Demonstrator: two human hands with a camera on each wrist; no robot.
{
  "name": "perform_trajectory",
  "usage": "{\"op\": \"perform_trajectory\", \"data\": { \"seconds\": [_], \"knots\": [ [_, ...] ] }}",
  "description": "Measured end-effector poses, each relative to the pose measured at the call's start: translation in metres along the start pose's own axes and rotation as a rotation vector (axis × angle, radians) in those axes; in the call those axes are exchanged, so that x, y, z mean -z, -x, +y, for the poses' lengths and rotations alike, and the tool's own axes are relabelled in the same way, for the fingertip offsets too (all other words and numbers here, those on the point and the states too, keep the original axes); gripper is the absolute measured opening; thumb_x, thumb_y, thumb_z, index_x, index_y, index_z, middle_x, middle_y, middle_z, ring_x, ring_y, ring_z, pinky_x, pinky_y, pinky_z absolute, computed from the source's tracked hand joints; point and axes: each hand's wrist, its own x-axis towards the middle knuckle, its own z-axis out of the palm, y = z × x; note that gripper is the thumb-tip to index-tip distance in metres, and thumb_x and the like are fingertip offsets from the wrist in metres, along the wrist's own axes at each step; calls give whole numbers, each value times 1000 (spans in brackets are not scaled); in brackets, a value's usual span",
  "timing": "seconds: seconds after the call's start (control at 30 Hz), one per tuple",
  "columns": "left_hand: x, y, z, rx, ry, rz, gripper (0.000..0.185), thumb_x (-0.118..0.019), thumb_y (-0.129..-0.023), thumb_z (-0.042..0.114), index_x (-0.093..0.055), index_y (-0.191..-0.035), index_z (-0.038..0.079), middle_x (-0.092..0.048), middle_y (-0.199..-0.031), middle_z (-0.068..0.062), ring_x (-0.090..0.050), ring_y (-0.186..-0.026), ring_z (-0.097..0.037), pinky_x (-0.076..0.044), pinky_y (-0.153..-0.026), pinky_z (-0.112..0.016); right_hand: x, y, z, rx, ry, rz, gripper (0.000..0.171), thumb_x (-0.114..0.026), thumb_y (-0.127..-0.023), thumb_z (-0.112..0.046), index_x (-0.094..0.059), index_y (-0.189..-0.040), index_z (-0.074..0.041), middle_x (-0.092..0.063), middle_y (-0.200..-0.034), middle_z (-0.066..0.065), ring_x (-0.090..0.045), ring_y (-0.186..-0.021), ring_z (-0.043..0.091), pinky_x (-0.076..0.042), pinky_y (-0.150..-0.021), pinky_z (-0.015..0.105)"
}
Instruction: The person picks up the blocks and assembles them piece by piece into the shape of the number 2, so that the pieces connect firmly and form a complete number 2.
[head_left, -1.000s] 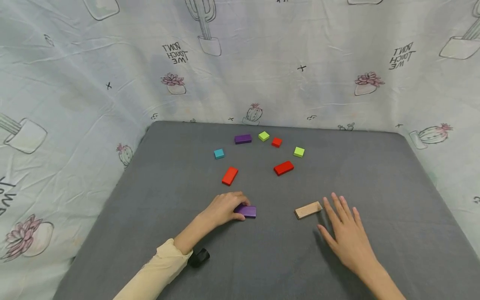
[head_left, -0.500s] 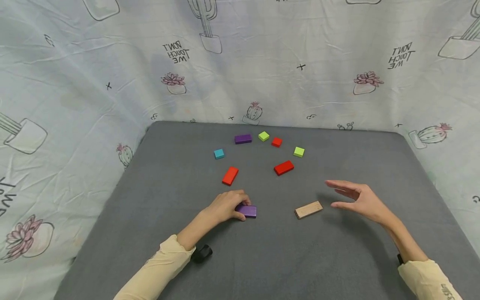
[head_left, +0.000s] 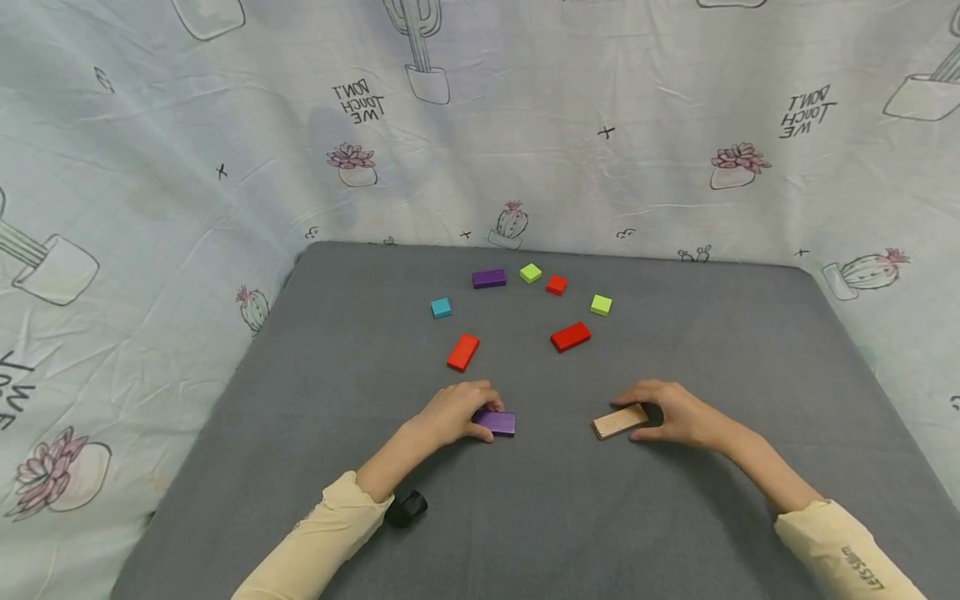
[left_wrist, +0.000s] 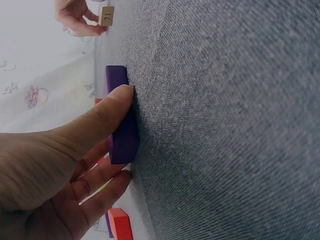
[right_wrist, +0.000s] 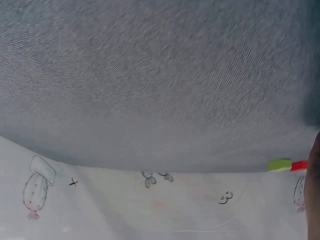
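A: What are the two hands doing?

B: The left hand [head_left: 452, 414] is grasping a purple block [head_left: 496, 422], thumb on one long side and fingers on the other. The right hand [head_left: 671, 412] curls round the right end of a wooden block [head_left: 618, 421]. Both blocks lie flat on the grey bench [head_left: 352, 333], near the person.

A: What step is this?

B: I think both blocks are just being gripped. Next comes a lift or a slide, with a firm pinch.

A: What's farther away?

B: Two red blocks [head_left: 462, 352], green, blue and purple ones, in a curve.

A: Anything hard to see?

B: The right wrist view shows mostly bench and cloth, no wooden block. A small black thing [head_left: 407, 507] by the left sleeve is unclear.
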Motion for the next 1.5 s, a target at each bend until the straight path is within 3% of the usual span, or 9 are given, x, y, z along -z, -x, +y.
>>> {"op": "perform_trajectory", "data": {
  "seconds": [0.27, 0.53, 0.77, 1.5],
  "knots": [
    [1, -1, 1, 3, 14, -5, 34, -85, -70, 22, -68, -98, 14, -60, -94, 5, -56, -83, -11, -48, -71, -32, -6, -5, -1, 65, 37, 29, 32, -81, -72, -2, -71, -102, -7, -66, -100, 2, -60, -88, 15, -51, -71, 33],
    [2, -1, 0, -11, 8, 1, 34, -85, -70, 23, -68, -98, 14, -60, -93, 4, -55, -80, -11, -46, -70, -30, -4, -6, -4, 14, 24, 54, 27, -81, -74, -5, -71, -98, -9, -65, -96, -2, -57, -81, 8, -49, -67, 27],
    [2, 0, -1, -44, 19, 21, 34, -85, -69, 21, -67, -96, 12, -60, -91, 3, -55, -78, -12, -45, -67, -28, -3, -11, -7, 21, -30, 114, 29, -82, -72, -1, -71, -97, -10, -63, -91, -6, -51, -73, 4, -47, -60, 23],
    [1, 0, -5, -28, 26, 6, 34, -84, -71, 24, -68, -99, 14, -61, -94, 4, -54, -80, -9, -46, -70, -29, -15, -31, -45, -36, -168, 216, 30, -84, -70, -3, -75, -97, -12, -65, -92, -8, -57, -80, 6, -48, -65, 21]
  ]
}}
